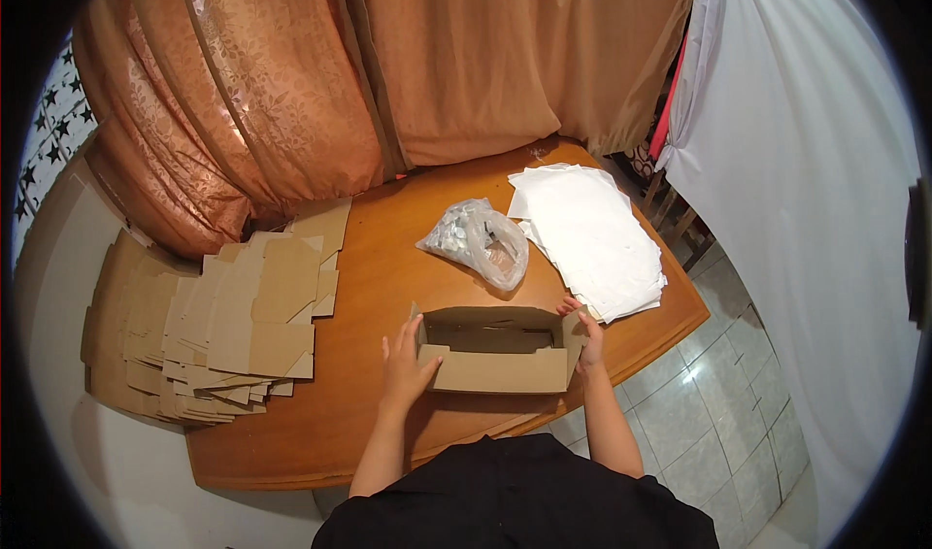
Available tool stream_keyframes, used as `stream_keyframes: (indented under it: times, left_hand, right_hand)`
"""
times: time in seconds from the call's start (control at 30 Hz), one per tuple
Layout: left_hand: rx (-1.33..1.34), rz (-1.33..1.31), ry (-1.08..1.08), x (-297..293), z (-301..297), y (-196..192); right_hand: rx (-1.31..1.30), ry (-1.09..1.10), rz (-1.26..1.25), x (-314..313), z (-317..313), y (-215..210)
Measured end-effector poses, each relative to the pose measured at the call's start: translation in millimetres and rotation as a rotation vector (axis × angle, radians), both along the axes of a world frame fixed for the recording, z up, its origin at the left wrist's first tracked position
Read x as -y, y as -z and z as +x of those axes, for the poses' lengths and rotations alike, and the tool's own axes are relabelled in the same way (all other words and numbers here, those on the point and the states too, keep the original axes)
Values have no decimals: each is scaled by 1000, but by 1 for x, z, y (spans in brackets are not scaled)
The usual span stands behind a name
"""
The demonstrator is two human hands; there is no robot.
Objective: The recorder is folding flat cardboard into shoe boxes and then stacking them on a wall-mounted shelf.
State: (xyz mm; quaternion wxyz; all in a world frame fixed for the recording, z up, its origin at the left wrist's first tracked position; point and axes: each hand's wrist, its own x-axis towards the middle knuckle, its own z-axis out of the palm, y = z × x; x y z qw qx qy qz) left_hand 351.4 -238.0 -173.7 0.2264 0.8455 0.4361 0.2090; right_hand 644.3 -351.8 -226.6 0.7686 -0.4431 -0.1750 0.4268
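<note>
A brown cardboard box (500, 369), its top uncovered, stands near the front edge of the wooden table. At its left end is my left hand (406, 363), fingers along the side wall and thumb at the front corner. My right hand (586, 340) grips the opposite end, with fingers over the upper edge of a side flap. Between them the box is held upright. Its inside looks shadowed, and I cannot make out anything lying in it. Just behind the box sits a clear plastic bag (476, 243) with small pale pieces inside.
Flat cardboard blanks (233, 321) lie in a wide overlapping pile on the left of the wooden table (379, 248). White paper sheets (587, 238) are stacked at the right. Orange-brown curtains (466, 64) hang along the far edge; a white cloth (796, 180) hangs at the right.
</note>
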Motion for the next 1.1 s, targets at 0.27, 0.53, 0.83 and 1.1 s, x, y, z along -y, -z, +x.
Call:
stream_keyframes:
  times: [0.27, 0.53, 0.83, 1.1]
  left_hand:
    - [377, 336, 43, 6, 12, 54]
    - [504, 427, 19, 5, 15, 57]
    - [64, 217, 245, 6, 12, 42]
    - [-237, 191, 229, 4, 19, 39]
  right_hand:
    - [200, 211, 83, -4, -2, 8]
    - [1318, 48, -81, -9, -12, -6]
    - [1319, -50, -481, -25, -46, -26]
    - [1070, 15, -237, -16, -31, -9]
